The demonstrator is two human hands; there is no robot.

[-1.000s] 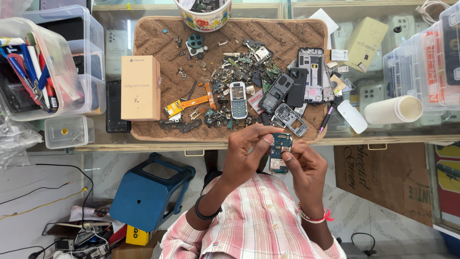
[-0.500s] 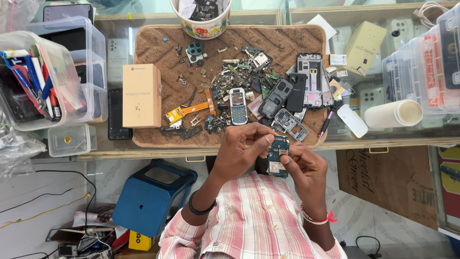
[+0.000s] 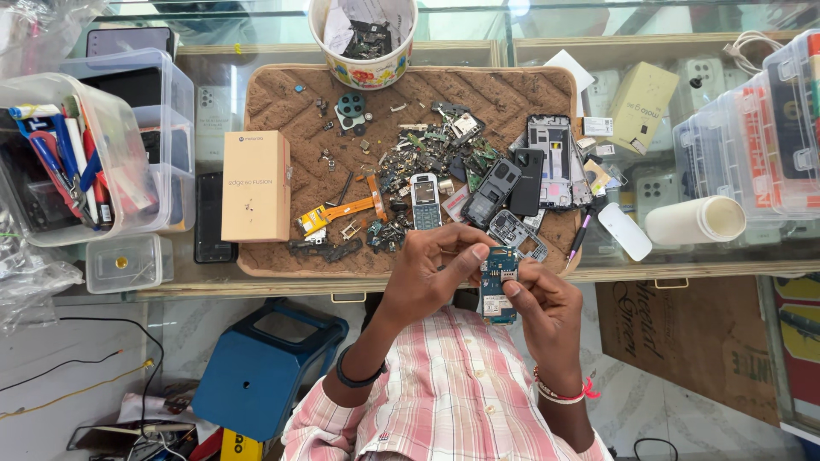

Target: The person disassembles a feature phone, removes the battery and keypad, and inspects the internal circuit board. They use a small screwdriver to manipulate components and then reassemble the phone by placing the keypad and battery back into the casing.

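A small blue-green phone circuit board is held upright between both hands, just in front of the counter's edge. My left hand pinches its upper left corner with fingertips curled over the top. My right hand grips its right side and bottom. On the brown mat beyond lie several phone parts: a small keypad phone, black phone shells, a grey frame and a heap of loose boards and scraps.
A tan cardboard box lies at the mat's left. Clear plastic tubs with tools stand far left, clear cases far right. A patterned cup stands at the back. A white roll lies right. A blue stool stands below.
The view has drifted slightly down and right. Both hands stay on the board, with my left fingers shifted a little along its top edge.
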